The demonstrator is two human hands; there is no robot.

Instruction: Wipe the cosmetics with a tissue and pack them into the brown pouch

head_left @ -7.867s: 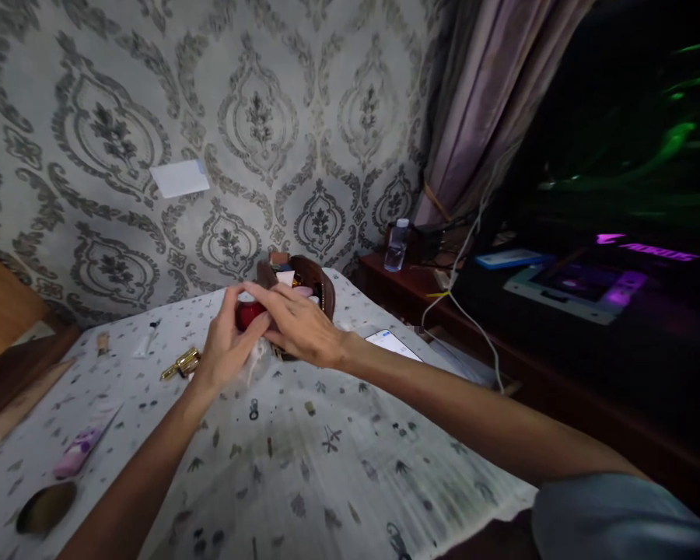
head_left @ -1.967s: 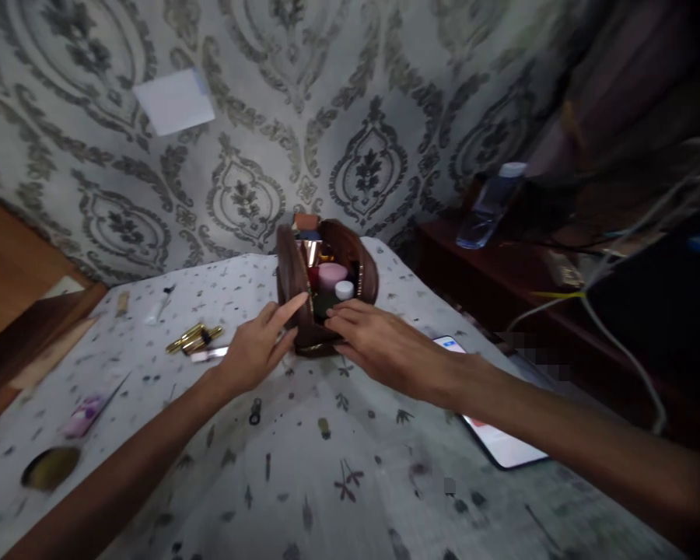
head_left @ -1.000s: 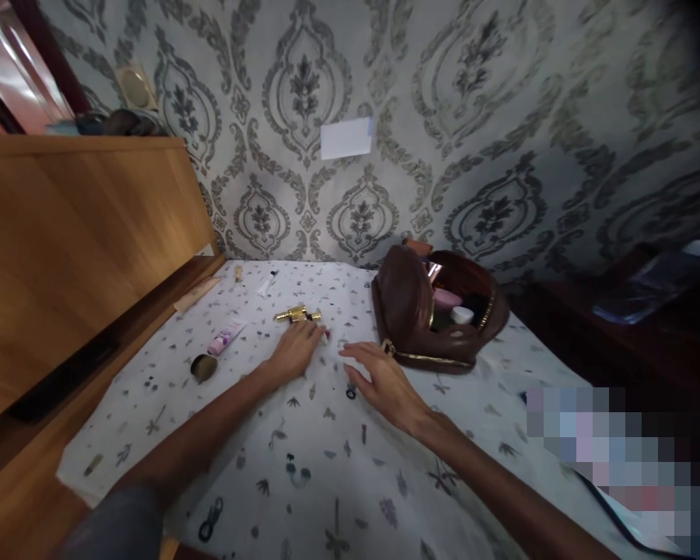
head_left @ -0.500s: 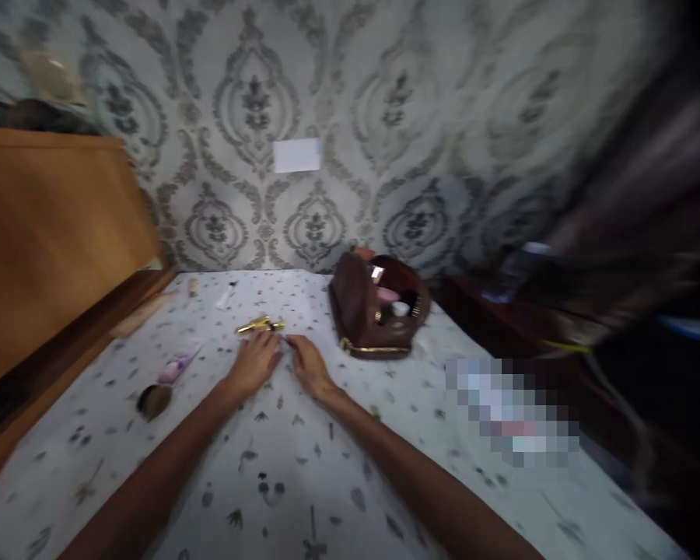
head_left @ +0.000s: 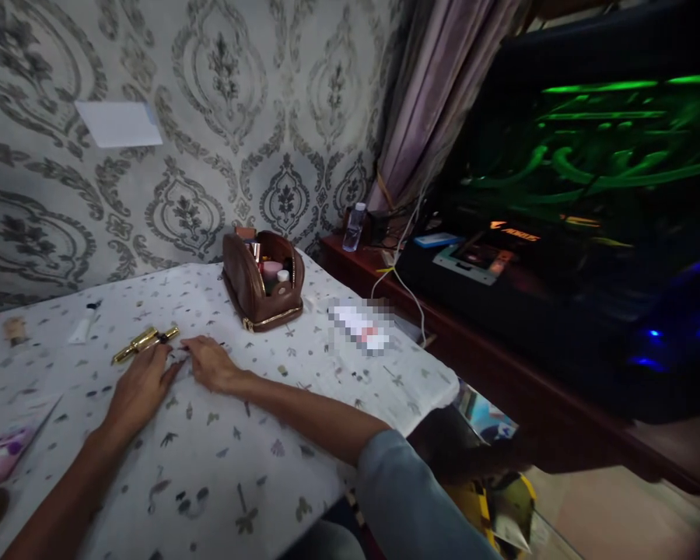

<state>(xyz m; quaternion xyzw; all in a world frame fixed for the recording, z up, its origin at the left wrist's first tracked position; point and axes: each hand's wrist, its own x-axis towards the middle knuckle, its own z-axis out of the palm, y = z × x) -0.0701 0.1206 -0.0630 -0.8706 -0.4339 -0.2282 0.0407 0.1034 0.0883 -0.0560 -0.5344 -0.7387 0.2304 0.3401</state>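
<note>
Two shiny gold tubes (head_left: 137,344), shaped like cosmetic tubes, lie on the patterned white cloth (head_left: 210,474). Just in front of them is my left hand (head_left: 140,389), its fingers bent and pressed together at the tubes' near side. My right hand (head_left: 211,364) is close by on the right, fingers curled and pointing toward the left fingertips. Whatever is between the fingers is too small or hidden to name. Behind my right hand stands an unzipped brown cosmetic bag (head_left: 242,284) with several items inside. A white tube (head_left: 83,325) with a dark cap lies farther left.
At the left are a small beige item (head_left: 15,330) and a pink-and-purple packet (head_left: 8,451). A pixelated item (head_left: 362,327) lies right of the bag. Beyond the cloth's right edge are a clear bottle (head_left: 355,227), white cables (head_left: 411,299) and a green-lit computer case (head_left: 560,179).
The view has turned to the right, bringing the computer case and curtain into sight. Both hands stay close together beside the gold tubes, which appear to lie in the same place.
</note>
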